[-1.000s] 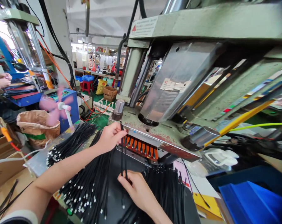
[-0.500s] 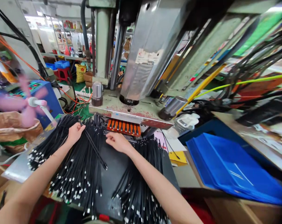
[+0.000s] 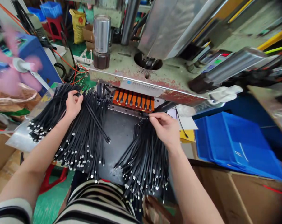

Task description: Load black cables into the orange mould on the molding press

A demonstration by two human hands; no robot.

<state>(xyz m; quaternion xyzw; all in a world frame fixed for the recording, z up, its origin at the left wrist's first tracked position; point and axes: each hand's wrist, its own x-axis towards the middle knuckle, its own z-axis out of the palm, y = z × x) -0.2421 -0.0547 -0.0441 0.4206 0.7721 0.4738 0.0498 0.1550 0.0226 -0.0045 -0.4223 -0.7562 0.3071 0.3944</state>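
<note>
My left hand (image 3: 73,105) is closed at the upper ends of the left bundle of black cables (image 3: 79,140), thumb and forefinger pinched on a dark cable end that is partly hidden. My right hand (image 3: 165,127) reaches to the top of the right bundle of black cables (image 3: 146,158), its thumb and forefinger closed on a cable end there. Both bundles have small metal-tipped plugs pointing towards me. Between and beyond the hands, an orange mould insert (image 3: 133,100) sits under the press plate, with several black cable connectors lying in its slots. A few cables (image 3: 97,123) lie slantwise over the left bundle.
The press plate (image 3: 129,82) with its steel posts overhangs the mould. Blue plastic bins (image 3: 238,140) stand at the right, above a cardboard box (image 3: 255,199). A pink fan (image 3: 19,65) spins at the left. A dark worktop (image 3: 114,155) shows between the bundles.
My right hand has moved right, from in front of the mould to the right cable bundle. My left hand stays at the left bundle. The view has tilted downward.
</note>
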